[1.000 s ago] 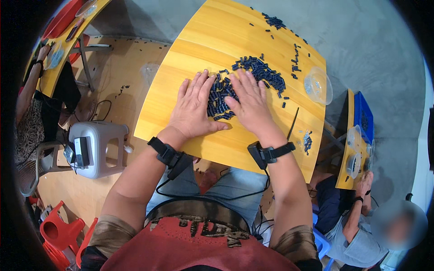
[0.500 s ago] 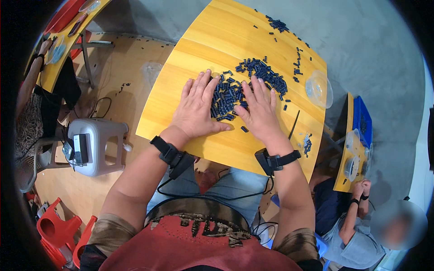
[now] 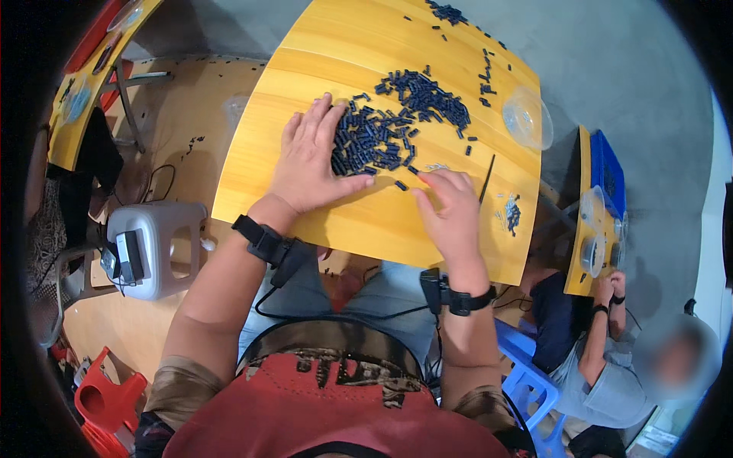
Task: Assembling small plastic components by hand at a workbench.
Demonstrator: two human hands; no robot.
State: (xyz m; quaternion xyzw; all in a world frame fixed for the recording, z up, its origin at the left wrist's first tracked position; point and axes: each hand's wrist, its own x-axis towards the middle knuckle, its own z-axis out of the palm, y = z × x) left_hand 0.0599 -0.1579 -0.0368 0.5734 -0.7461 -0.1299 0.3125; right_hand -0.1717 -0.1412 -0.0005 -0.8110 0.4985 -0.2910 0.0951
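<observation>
Left hand (image 3: pixel 311 164) lies flat and spread on the yellow table (image 3: pixel 252 172), fingers wide, palm down, holding nothing; its fingertips press into the near-left edge of the pile of small dark pieces (image 3: pixel 389 126). Half a second ago I had both palms laid over that pile. Now my right hand (image 3: pixel 450 210) has come off it, back toward me and to the right, and rests on bare wood with the fingers curled narrow. I cannot tell whether a piece is pinched beneath them. One loose piece (image 3: pixel 401 185) lies just left of that hand, apart from the heap.

From the head view, the pile now shows far more of itself, stretching from my left fingers up toward the table's far right. I judge the spreading press is over and single pieces are being drawn out.

A clear bowl (image 3: pixel 527 118) sits beyond the pile near the right edge, a thin dark stick (image 3: pixel 485 177) just right of my right hand.
</observation>
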